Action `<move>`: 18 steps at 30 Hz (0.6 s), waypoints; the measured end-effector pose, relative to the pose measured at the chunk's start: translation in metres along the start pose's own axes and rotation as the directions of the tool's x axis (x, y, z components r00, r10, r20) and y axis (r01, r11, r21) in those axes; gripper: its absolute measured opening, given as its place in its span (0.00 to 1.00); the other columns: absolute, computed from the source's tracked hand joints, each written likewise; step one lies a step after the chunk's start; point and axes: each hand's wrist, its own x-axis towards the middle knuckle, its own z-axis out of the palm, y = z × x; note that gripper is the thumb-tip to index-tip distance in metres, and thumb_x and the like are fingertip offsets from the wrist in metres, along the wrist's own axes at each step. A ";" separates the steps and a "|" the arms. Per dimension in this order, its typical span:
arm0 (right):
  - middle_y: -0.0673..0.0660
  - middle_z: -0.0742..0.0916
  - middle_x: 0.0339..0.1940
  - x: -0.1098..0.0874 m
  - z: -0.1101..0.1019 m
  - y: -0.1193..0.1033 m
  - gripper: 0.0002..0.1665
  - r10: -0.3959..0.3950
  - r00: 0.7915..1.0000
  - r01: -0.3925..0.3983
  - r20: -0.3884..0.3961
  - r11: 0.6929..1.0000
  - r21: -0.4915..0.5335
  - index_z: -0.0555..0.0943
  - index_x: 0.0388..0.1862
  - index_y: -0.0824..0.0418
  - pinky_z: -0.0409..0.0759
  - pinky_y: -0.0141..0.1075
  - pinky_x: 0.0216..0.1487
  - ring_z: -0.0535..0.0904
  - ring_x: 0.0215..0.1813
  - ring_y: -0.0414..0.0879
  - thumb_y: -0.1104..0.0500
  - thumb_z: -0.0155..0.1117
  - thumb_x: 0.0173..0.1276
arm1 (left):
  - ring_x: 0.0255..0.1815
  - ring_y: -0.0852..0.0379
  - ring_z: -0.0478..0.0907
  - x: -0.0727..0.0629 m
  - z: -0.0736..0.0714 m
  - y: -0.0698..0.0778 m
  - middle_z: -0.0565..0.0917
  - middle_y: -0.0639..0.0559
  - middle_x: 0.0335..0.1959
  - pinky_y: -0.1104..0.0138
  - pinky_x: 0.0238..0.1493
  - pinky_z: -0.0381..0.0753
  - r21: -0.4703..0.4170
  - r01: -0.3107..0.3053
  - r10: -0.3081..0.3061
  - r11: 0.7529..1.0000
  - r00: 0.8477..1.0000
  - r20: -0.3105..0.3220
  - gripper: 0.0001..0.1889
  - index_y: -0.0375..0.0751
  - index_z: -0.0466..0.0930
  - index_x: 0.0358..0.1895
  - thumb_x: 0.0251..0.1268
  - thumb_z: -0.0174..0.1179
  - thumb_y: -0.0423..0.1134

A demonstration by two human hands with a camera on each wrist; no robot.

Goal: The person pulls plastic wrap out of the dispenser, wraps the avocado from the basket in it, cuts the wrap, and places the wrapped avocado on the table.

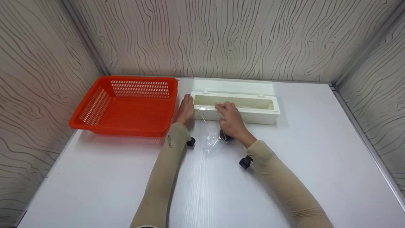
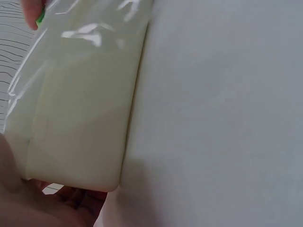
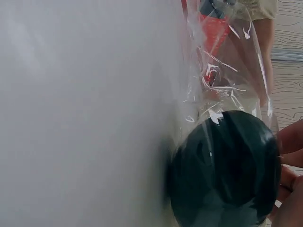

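Observation:
A long white cling film dispenser (image 1: 262, 117) stands with its lid (image 1: 234, 86) raised at the back. My left hand (image 1: 185, 109) grips its left end, thumb above and fingers curled round the end in the left wrist view. Clear cling film (image 1: 211, 142) hangs from the front rim down onto the table. At that rim my right hand (image 1: 232, 122) pinches a small green piece (image 2: 40, 19), mostly hidden by the fingers. Beneath the right hand lies a dark green, round object (image 3: 227, 170) with film over it; its kind cannot be told.
To the left, an orange-red plastic basket (image 1: 126, 132) with slotted sides stands close to the left hand. Patterned wall panels (image 1: 202, 38) close off the back and both sides of the white table (image 1: 316, 152).

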 end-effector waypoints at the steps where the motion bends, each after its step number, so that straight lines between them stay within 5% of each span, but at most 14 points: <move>1: 0.68 0.79 0.59 0.000 0.000 0.000 0.38 0.002 1.000 -0.002 0.001 1.000 -0.002 0.73 0.71 0.72 0.73 0.53 0.64 0.72 0.61 0.61 0.69 0.52 0.57 | 0.78 0.44 0.62 0.000 0.001 0.000 0.68 0.38 0.75 0.52 0.83 0.54 -0.009 0.002 -0.002 1.000 1.000 0.007 0.26 0.36 0.56 0.77 0.87 0.30 0.46; 8: 0.65 0.80 0.61 -0.003 -0.009 0.006 0.34 0.033 0.997 -0.034 0.063 0.999 0.018 0.74 0.73 0.66 0.75 0.53 0.65 0.73 0.66 0.59 0.69 0.53 0.66 | 0.82 0.44 0.56 -0.001 0.002 0.000 0.64 0.39 0.79 0.51 0.85 0.50 0.004 0.022 -0.022 1.000 1.000 0.013 0.28 0.37 0.54 0.79 0.86 0.30 0.47; 14: 0.63 0.83 0.55 -0.005 -0.019 0.011 0.32 0.058 0.996 -0.057 0.064 0.998 -0.010 0.78 0.70 0.61 0.78 0.54 0.64 0.77 0.63 0.59 0.72 0.48 0.68 | 0.76 0.44 0.63 -0.002 0.000 0.001 0.69 0.37 0.70 0.52 0.82 0.55 -0.046 -0.027 0.030 0.999 0.998 0.063 0.24 0.36 0.58 0.74 0.86 0.30 0.45; 18: 0.62 0.83 0.58 -0.007 -0.022 0.012 0.32 0.063 0.995 -0.061 0.082 0.998 -0.022 0.78 0.71 0.59 0.78 0.52 0.67 0.78 0.65 0.58 0.72 0.48 0.70 | 0.72 0.45 0.65 -0.002 -0.004 0.001 0.70 0.38 0.67 0.52 0.81 0.58 -0.050 0.005 0.000 0.999 0.995 0.096 0.24 0.38 0.58 0.72 0.85 0.30 0.47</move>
